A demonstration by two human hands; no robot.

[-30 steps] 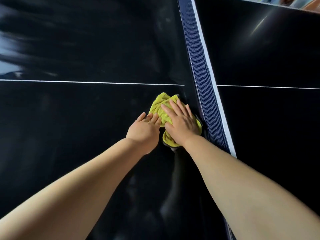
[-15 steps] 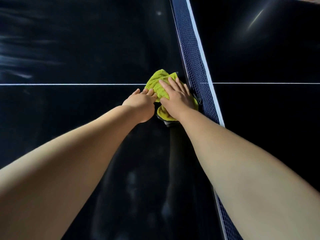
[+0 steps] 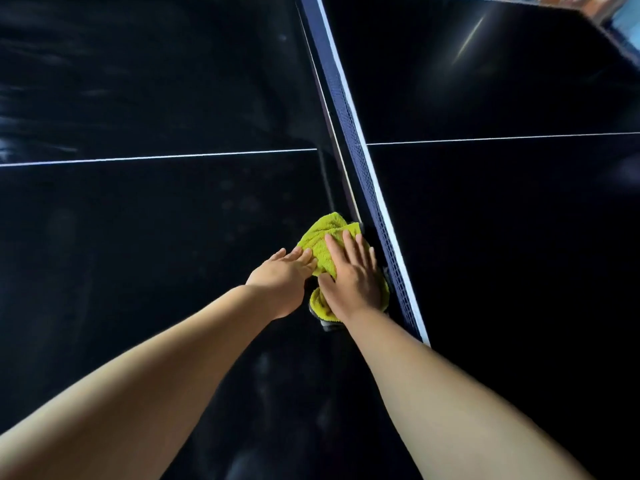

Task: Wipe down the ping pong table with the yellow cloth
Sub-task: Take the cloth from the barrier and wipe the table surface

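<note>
The right hand (image 3: 353,277) lay flat over the middle of the yellow cloth (image 3: 320,235) and hid most of it, and a dark grey strip (image 3: 330,325) at the cloth's lower edge was too small to identify. The left forearm (image 3: 138,393) and right forearm (image 3: 450,393) were cut off by the frame's bottom edge, and the right one hid the near end of the net (image 3: 346,98). In the upper right corner, coloured shapes (image 3: 620,10) beyond the ping pong table (image 3: 138,237) were too blurred to make out.

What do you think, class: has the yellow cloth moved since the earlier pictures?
Yes: the yellow cloth slid along the net, off the white centre line, back toward the camera.
</note>
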